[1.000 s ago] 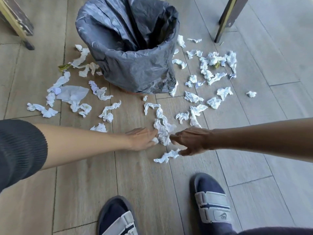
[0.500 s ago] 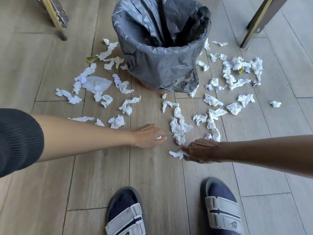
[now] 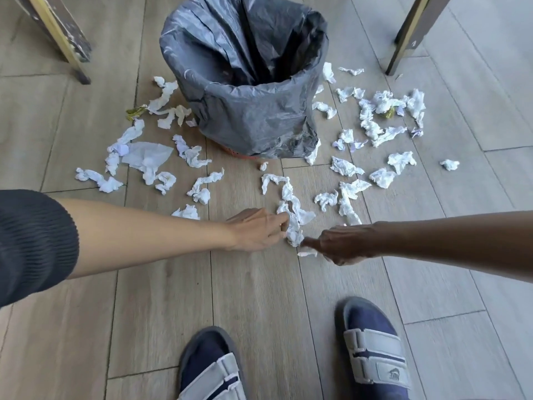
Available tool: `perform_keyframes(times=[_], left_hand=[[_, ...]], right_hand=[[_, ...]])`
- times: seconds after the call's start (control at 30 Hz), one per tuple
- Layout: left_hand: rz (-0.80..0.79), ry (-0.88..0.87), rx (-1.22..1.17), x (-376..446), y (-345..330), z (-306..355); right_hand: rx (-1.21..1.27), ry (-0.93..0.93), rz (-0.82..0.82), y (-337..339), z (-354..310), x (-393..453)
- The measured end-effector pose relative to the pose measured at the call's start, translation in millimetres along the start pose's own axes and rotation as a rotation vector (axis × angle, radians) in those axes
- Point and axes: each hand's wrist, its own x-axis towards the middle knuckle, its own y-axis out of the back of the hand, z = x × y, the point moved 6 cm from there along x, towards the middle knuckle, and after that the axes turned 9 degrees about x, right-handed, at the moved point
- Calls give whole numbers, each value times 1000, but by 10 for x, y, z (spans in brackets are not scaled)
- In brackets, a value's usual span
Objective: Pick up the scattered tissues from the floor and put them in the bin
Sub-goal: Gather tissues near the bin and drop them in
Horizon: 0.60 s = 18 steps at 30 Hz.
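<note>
Both arms reached down to the wood-plank floor point(image 3: 150, 298), meeting at the near end of a long twisted strip of tissue point(image 3: 292, 215). The strip's long axis ran away from the person toward the bin point(image 3: 248, 90), its far end hooking left just short of the bin's base, its near end bunched between the two hands. Left hand point(image 3: 258, 230) lay just left of that bunch, fingertips point(image 3: 284, 220) touching the tissue and curling in on it, though not clearly clamped. Right hand point(image 3: 337, 245) sat just right of and slightly nearer than the bunch, fingers drawn together around a small white scrap point(image 3: 307, 253) that poked out beneath them; its thumb tip met the bunch's lower edge. The left hand appeared the better placed to take the strip, being alongside it. A lift from the near end would likely trail the rest toward the bin, which stood straight ahead, lined with a grey bag and open at the top. Many more tissues lay scattered either side of the bin, left cluster point(image 3: 144, 160) and right cluster point(image 3: 380, 119), well apart from both hands. Task seemed barely started.
</note>
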Motion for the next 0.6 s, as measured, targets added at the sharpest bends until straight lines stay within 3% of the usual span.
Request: perform_keyframes(times=[0.17, 0.33, 0.6], left_hand=[[-42, -114, 61, 235, -115, 131], [-102, -122, 20, 359, -240, 126], [-92, -96, -99, 186, -302, 41]], right_hand=[[-46, 30, 104, 83, 140, -211], [-69, 27, 234, 180, 206, -316], [177, 59, 407, 528, 77, -75]])
